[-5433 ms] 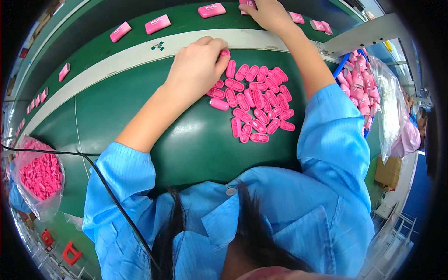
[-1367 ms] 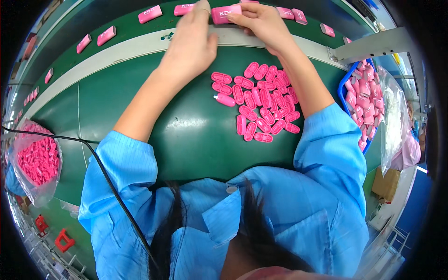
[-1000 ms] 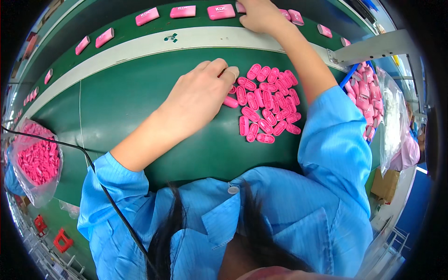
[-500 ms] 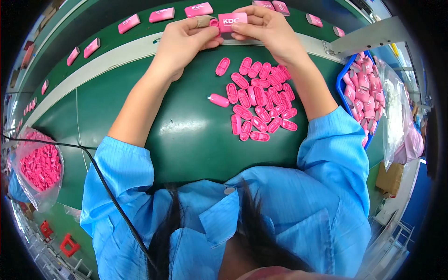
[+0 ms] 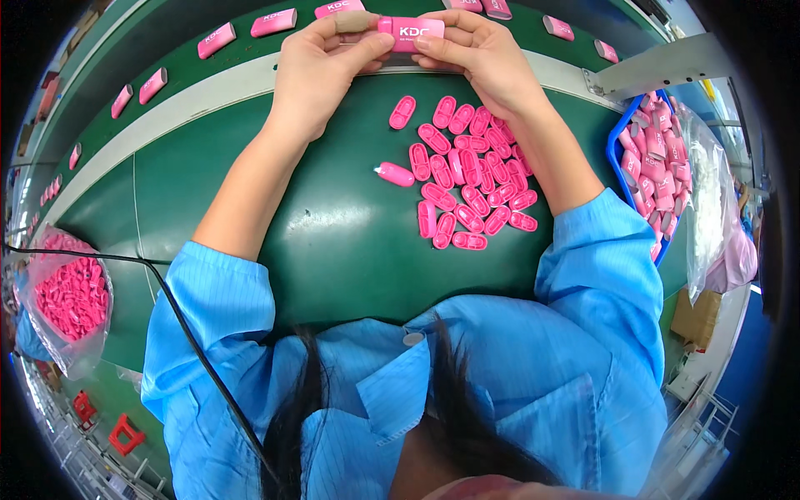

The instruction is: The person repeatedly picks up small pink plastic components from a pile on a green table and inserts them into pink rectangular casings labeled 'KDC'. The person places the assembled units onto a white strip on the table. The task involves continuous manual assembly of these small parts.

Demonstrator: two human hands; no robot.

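While I watch, my left hand (image 5: 321,71) and right hand (image 5: 483,54) both pinch one pink case (image 5: 410,33) above the belt (image 5: 167,104); roughly thirty pink caps (image 5: 471,179) lie heaped on the green mat (image 5: 333,242), one apart.

Glossy green table (image 5: 333,250) beside a green conveyor belt (image 5: 167,58).

Glossy pink plastic caps (image 5: 471,179) are lying on a smooth green mat (image 5: 333,242) showing sheen; blue sleeves (image 5: 208,333) are looking like matt cloth
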